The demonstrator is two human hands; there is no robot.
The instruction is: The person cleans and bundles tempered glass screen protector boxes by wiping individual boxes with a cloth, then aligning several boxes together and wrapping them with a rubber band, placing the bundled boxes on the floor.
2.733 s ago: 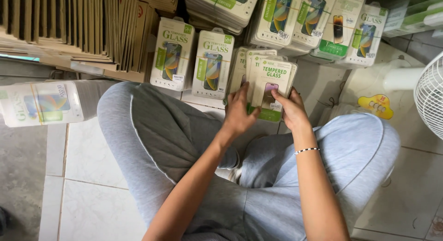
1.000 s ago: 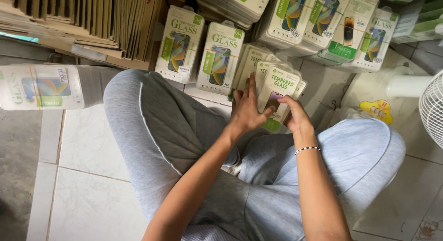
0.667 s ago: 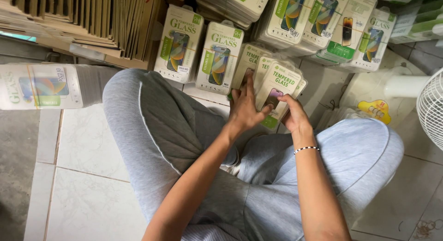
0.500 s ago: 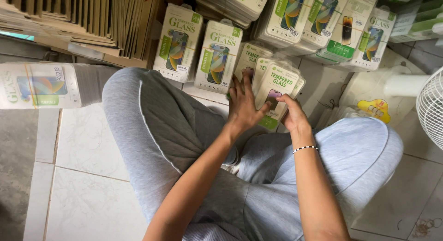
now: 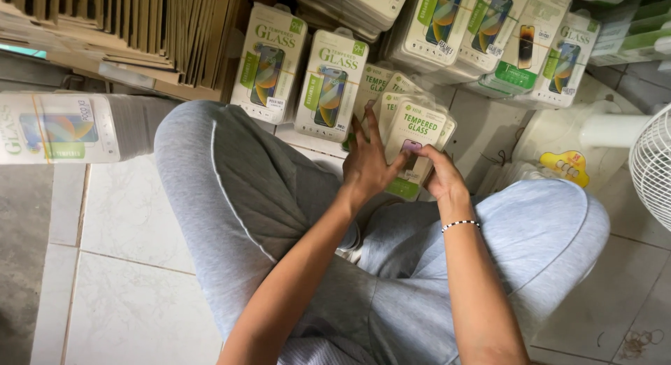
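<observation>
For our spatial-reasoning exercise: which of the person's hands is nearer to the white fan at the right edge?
Right. The right hand grips the fanned packets on the side toward the white fan; the left hand holds them from the far side, farther from it.

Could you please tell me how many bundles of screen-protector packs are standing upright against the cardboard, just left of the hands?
2: a left bundle against the cardboard stack, and a right bundle beside the left hand. Others may be hidden.

white fan (image 5: 653,169) at rt; cardboard sheets (image 5: 133,26) top left; maybe tile floor (image 5: 126,295).
</observation>
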